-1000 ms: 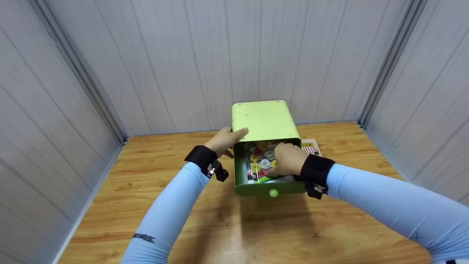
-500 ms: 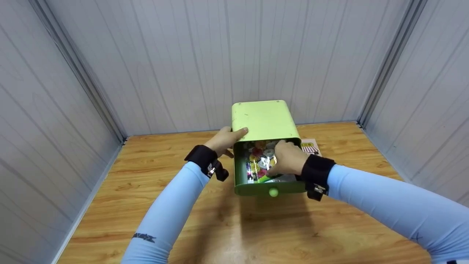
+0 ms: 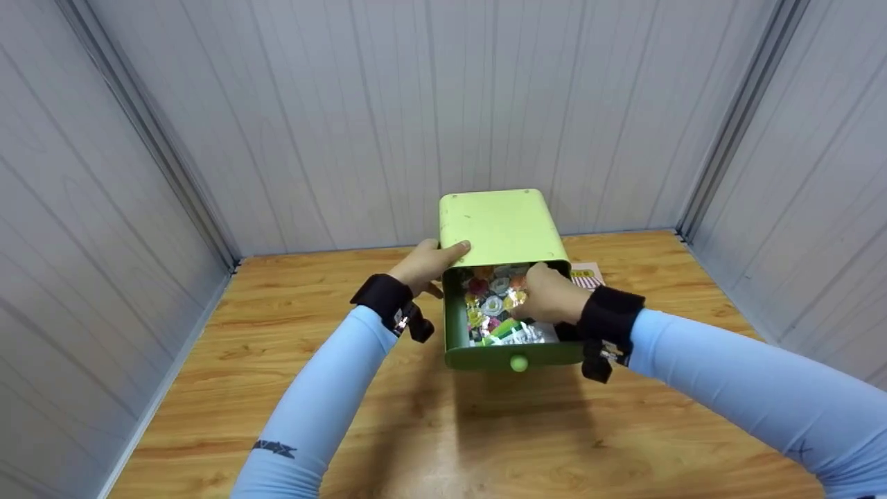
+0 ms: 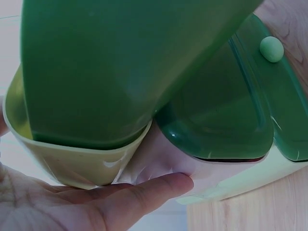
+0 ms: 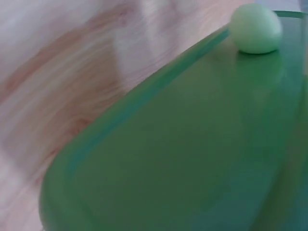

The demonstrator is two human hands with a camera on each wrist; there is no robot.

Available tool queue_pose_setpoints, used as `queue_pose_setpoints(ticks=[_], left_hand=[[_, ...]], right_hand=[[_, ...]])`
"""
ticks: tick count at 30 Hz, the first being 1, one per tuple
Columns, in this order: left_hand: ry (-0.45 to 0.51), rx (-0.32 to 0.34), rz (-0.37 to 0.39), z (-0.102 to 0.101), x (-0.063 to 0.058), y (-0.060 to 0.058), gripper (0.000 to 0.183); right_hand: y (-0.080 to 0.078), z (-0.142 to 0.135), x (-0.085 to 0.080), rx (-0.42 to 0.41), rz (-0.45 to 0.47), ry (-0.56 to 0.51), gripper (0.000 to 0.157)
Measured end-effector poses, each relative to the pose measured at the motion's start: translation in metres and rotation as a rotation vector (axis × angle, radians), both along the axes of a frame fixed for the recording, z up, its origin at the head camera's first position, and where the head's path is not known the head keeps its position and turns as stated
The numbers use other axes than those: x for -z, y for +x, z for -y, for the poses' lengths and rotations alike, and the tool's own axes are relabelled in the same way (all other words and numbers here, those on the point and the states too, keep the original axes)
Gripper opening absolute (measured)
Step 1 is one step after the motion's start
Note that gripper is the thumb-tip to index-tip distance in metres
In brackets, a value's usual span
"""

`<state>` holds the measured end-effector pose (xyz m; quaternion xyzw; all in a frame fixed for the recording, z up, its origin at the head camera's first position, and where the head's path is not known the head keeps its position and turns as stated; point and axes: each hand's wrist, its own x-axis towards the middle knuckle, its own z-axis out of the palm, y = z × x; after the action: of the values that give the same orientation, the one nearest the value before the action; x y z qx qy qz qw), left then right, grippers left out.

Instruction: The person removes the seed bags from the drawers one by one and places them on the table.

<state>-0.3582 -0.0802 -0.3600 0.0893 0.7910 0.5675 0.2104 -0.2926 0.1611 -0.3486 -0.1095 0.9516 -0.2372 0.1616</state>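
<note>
Nearest the person, a green drawer [image 3: 479, 358] is jutting from its cabinet [image 3: 504, 229] toward the near edge of the bench [image 3: 298, 339], its round knob [image 3: 519, 363] facing that way and its slide running front to back. Behind the drawer's front wall a shiny green-and-white packet [image 3: 521, 334] is lying. The right hand [image 3: 554, 294] is dipping into the drawer's right half, its fingertips hidden, so whether it is gripping anything cannot be told. Flower-like pieces [image 3: 493, 305] are lying just left of it, making it the nearer hand. Well apart, the left hand [image 3: 424, 265] is resting its thumb on the cabinet's front-left top corner, fairly straight fingers lying along the side. Beyond, a printed card [image 3: 587, 274] is showing off the cabinet's right side.
</note>
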Motion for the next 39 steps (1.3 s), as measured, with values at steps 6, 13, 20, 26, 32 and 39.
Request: queue_pose_setpoints(ticks=[6, 13, 20, 26, 32, 39], left_hand=[[-0.006, -0.007, 0.003, -0.002, -0.001, 0.0, 0.064], [0.007, 0.0, -0.004, -0.002, 0.001, -0.001, 0.062], [-0.004, -0.007, -0.006, -0.002, 0.0, 0.0, 0.061], [-0.012, -0.021, -0.001, -0.003, 0.0, 0.0, 0.058], [-0.017, -0.037, 0.004, -0.002, -0.001, -0.001, 0.056], [-0.012, -0.032, 0.011, -0.002, 0.0, -0.001, 0.055]], right_hand=[[0.0, -0.004, -0.005, 0.118, 0.137, -0.201, 0.042], [-0.002, -0.006, -0.008, 0.198, 0.218, -0.358, 0.063], [-0.004, -0.006, -0.007, 0.236, 0.22, -0.427, 0.036], [-0.003, -0.007, -0.009, 0.264, 0.262, -0.489, 0.035], [-0.005, -0.007, -0.01, 0.295, 0.258, -0.532, 0.024], [-0.006, -0.009, -0.013, 0.387, 0.271, -0.571, 0.023]])
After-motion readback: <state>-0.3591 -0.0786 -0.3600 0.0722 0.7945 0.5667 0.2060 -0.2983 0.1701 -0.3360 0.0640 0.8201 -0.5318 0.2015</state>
